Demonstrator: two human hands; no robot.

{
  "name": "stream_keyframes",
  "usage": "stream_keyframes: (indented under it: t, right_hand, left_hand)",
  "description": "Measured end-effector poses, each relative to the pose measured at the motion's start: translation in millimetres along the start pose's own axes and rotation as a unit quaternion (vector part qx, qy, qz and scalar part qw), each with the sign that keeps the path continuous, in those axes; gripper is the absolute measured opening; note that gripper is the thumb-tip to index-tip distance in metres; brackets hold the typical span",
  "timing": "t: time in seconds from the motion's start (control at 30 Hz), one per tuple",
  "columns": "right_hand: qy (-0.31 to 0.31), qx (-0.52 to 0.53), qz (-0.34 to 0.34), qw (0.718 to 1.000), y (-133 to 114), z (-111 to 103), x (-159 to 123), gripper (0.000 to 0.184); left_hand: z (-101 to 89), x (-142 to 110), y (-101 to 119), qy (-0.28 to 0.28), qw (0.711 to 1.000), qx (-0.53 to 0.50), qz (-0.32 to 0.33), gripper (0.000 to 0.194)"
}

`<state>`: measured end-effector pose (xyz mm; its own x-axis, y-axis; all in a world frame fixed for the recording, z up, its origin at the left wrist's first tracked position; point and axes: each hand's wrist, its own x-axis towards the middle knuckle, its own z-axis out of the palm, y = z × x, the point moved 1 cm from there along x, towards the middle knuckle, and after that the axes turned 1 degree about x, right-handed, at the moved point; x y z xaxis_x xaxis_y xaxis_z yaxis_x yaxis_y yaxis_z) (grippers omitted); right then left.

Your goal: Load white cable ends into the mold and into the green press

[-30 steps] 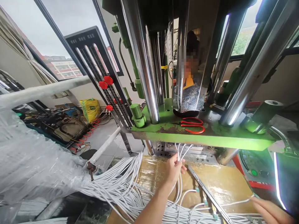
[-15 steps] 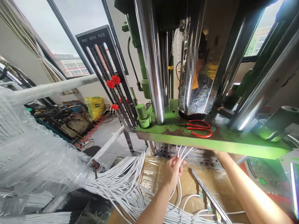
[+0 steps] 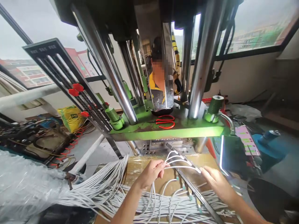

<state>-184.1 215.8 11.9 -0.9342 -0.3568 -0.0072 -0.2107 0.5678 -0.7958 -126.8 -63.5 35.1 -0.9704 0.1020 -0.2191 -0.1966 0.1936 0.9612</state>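
My left hand (image 3: 151, 172) is closed round a small bunch of white cables (image 3: 177, 161) whose free ends curve out to the right. My right hand (image 3: 216, 182) lies just right of those ends, fingers together and stretched toward the tip of the lowest cable; whether it touches is unclear. Both hands hover over a taped brown worktop (image 3: 137, 164) in front of the green press platen (image 3: 163, 132). A metal bar (image 3: 197, 194) with small connectors runs diagonally under the cable ends.
A large mass of white cables (image 3: 112, 193) spreads across the worktop from a plastic-wrapped bundle (image 3: 25, 183) at the left. Red scissors (image 3: 164, 121) lie on the platen among chrome columns (image 3: 109, 68). A black slotted panel (image 3: 70, 84) stands left; a control box (image 3: 233, 152) sits right.
My left hand has pulled the cable bunch out from under the platen and lowered it. My right hand came back from beneath the platen to the cable tips. The view swung right.
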Motion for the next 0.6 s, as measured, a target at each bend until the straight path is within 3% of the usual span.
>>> stream_keyframes:
  t: [0.3, 0.6]
  right_hand:
    - [-0.028, -0.011, 0.043, 0.999, 18.2, -12.7, -35.3, 0.04]
    - [-0.053, -0.017, 0.04, 0.998, 30.6, -12.6, -36.8, 0.042]
  left_hand:
    - [33.8, -5.8, -6.8, -0.036, 0.996, 0.068, -0.049, 0.048]
    - [39.1, -14.3, -2.7, -0.029, 0.995, 0.07, -0.064, 0.046]
